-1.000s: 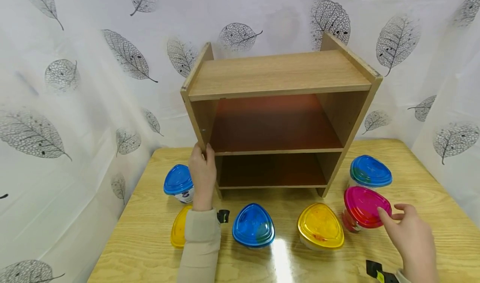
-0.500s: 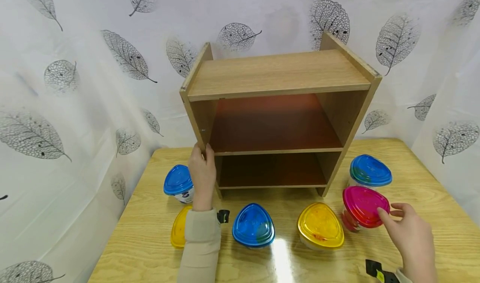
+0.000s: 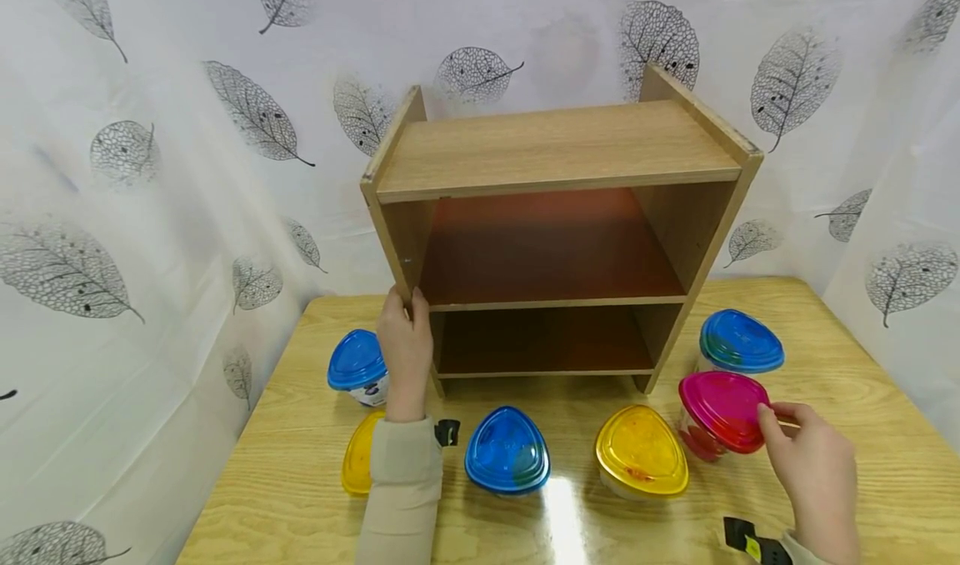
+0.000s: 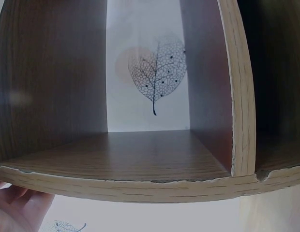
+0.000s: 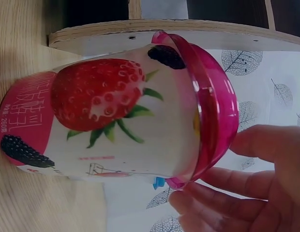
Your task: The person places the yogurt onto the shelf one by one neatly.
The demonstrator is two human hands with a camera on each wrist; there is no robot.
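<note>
My left hand point(image 3: 406, 344) grips the front edge of the left side panel of a wooden shelf unit point(image 3: 555, 148). In the left wrist view, part of that hand point(image 4: 23, 208) shows against the panel's outer face. With thumb and fingers, my right hand point(image 3: 813, 469) pinches the rim of a yogurt tub's pink lid point(image 3: 723, 411). The right wrist view shows the tub point(image 5: 111, 101) printed with a strawberry and blackberries, its base at the tabletop. There the right thumb lies on the lid, the fingers at its rim.
More lidded tubs stand around the shelf: a blue one point(image 3: 741, 342) behind the pink, a yellow one point(image 3: 642, 452) beside it, a blue one point(image 3: 507, 451) in front, and a blue one point(image 3: 356, 361) and a partly hidden yellow one point(image 3: 360, 457) at left. Leaf-patterned sheeting point(image 3: 187, 257) hangs behind the table.
The right hand and the pink-lidded tub have shifted slightly left, closer to the yellow tub. My left hand and the shelf unit have stayed where they were.
</note>
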